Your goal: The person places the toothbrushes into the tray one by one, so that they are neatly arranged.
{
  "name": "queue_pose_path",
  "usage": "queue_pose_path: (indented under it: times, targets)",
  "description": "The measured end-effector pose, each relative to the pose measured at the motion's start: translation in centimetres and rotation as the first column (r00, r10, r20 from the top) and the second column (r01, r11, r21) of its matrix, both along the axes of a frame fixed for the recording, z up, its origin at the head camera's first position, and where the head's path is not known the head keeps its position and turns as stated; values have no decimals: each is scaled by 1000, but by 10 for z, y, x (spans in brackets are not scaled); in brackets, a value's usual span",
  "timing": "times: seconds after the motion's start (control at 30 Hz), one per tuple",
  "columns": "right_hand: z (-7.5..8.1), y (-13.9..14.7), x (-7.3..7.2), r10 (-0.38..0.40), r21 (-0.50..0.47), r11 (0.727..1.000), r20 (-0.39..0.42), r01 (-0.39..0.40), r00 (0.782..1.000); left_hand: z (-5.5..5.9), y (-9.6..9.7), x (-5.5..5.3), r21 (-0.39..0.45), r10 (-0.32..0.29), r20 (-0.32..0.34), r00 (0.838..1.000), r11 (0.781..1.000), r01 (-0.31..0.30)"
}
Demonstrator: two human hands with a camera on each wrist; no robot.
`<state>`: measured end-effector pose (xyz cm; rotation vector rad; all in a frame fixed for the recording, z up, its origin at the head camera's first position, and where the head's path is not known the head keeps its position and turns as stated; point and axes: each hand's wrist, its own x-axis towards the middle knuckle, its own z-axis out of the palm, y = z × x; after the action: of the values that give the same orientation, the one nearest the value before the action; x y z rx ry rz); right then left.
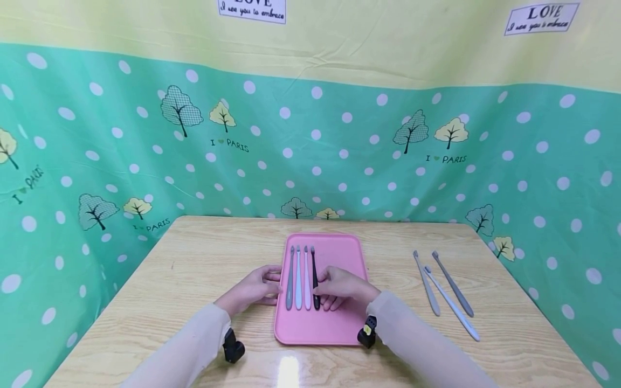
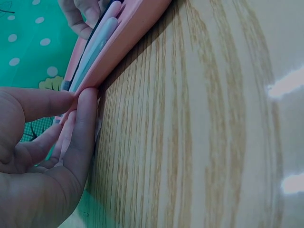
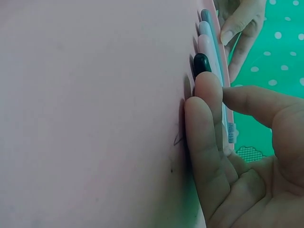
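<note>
On a wooden table point(image 1: 218, 242), a person's left hand point(image 1: 255, 288) pinches the left rim of a pink tray point(image 1: 335, 330). Inside, side by side with heads pointing away, lie a grey brush point(image 1: 289, 285), a blue brush point(image 1: 298, 285), a pink brush point(image 1: 307, 285) and a black brush point(image 1: 314, 272), the last pinched by its handle between thumb and fingers of the right hand point(image 1: 342, 286). Farther right lie three more brushes point(image 1: 451, 303), two grey and one pale blue.

"How was the tray point(image 1: 315, 330) coloured?"
"Pink; along its left edge, grey, pale-blue, pink and black toothbrushes point(image 1: 298, 291) were seen."
"And the backdrop point(image 1: 301, 129)?"
"Its green was patterned with pale dots, below yellow."
</note>
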<state>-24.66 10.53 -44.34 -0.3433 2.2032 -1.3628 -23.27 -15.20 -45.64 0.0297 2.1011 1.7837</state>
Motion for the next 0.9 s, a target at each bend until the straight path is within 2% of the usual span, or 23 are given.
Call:
queue_pose_path:
  times: [0.9]
  targets:
    - [6, 17, 0, 18, -2, 1000, -17, -18, 1000, -4, -1, -3, 34, -12, -10, 1000, 999, 12]
